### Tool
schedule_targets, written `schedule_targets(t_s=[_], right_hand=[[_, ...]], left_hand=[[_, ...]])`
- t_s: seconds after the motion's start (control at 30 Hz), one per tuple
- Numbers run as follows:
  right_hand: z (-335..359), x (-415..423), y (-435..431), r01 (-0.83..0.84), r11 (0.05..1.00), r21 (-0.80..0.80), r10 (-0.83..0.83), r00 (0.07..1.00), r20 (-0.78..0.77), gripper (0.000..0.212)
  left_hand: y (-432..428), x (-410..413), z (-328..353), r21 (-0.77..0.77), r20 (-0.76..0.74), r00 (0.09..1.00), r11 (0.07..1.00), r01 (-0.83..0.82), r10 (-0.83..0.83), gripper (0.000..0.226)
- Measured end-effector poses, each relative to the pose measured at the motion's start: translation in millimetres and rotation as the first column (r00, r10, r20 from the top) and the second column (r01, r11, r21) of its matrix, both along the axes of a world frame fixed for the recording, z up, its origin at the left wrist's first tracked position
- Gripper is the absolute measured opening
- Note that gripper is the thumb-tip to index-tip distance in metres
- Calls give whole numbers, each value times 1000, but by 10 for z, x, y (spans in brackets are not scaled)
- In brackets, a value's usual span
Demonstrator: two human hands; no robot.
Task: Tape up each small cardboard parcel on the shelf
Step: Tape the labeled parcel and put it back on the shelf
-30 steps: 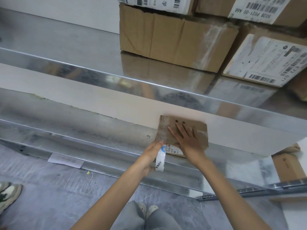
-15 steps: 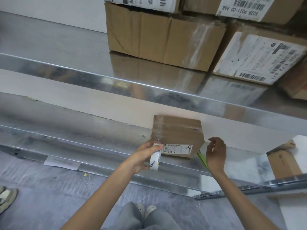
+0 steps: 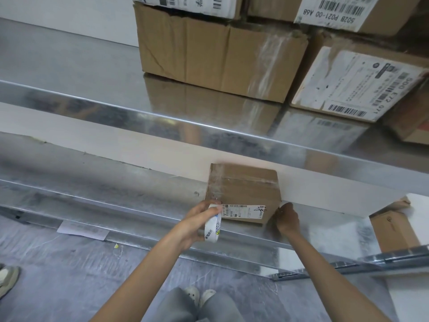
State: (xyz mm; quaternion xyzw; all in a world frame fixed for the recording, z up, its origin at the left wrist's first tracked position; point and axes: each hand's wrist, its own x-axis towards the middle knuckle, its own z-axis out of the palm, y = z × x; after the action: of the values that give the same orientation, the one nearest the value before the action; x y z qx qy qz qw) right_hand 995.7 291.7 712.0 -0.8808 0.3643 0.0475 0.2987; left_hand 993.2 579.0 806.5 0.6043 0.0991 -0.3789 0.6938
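Observation:
A small cardboard parcel (image 3: 243,189) stands on the lower metal shelf (image 3: 116,182), with clear tape over its top and a white label on its front face. My left hand (image 3: 197,225) grips a white roll of tape (image 3: 213,225) at the parcel's front left corner. At the parcel's lower right corner is my right hand (image 3: 286,218), its fingers against the side of the box; how they lie there is hidden.
The upper shelf (image 3: 92,73) carries several larger labelled cartons (image 3: 216,52) at the back right. Another brown box (image 3: 392,231) sits lower at the far right. A paper slip (image 3: 82,231) lies on the grey floor. A shoe shows at the left edge.
My right hand lifted off the parcel's top, swung out to the right, then came back in against the box's right side. My left hand kept the tape roll at the front left corner.

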Motion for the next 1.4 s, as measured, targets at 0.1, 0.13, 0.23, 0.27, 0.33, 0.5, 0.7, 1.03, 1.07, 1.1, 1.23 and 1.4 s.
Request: schedule_targets(t_s=[0.1, 0.13, 0.23, 0.27, 0.33, 0.5, 0.7, 1.03, 1.07, 1.1, 1.23, 1.4], right_hand=[[171, -21, -5, 141, 976, 169, -167, 974, 151, 24], [274, -38, 19, 164, 954, 250, -216, 957, 195, 27], [671, -124, 117, 152, 821, 550, -363, 883, 298, 40], [832, -153, 169, 113, 778, 618, -387, 861, 330, 43], [1096, -190, 277, -9, 704, 710, -395, 826, 402, 44], [1431, -157, 588, -242, 562, 791, -378, 776, 505, 30], [1574, -38, 1061, -77, 770, 633, -335, 796, 504, 40], [1400, -67, 1440, -337, 940, 59, 192, 664, 723, 20], [1353, -80, 1461, -343, 939, 2, 240, 660, 712, 23], [1293, -88, 1475, -353, 935, -37, 276, 659, 700, 23], [1126, -136, 1540, -412, 908, -74, 349, 646, 679, 11], [1059, -191, 1540, -456, 878, -149, 435, 627, 646, 12]], left_hand=[[0, -3, 2, -2, 7, 1000, 1000, 1, -1, 26], [2, -9, 7, 0, 10, 1000, 1000, 3, -3, 26], [4, -35, 6, 10, 20, 1000, 1000, -4, 4, 23], [2, -44, 0, 13, 25, 1000, 1000, -12, 12, 22], [-7, -65, -17, 26, 32, 999, 999, -35, 34, 17], [-47, -118, -69, 62, 73, 993, 994, -94, 90, 21], [-109, -217, -94, 12, 102, 982, 986, -164, 162, 15], [-63, -304, -79, 0, 69, 982, 985, -174, 174, 20], [-59, -306, -80, 0, 64, 983, 985, -173, 172, 20], [-58, -309, -82, -1, 59, 984, 986, -170, 169, 20], [-65, -322, -78, -9, 47, 986, 987, -161, 161, 20], [-68, -328, -85, -12, 47, 986, 987, -162, 163, 20]])
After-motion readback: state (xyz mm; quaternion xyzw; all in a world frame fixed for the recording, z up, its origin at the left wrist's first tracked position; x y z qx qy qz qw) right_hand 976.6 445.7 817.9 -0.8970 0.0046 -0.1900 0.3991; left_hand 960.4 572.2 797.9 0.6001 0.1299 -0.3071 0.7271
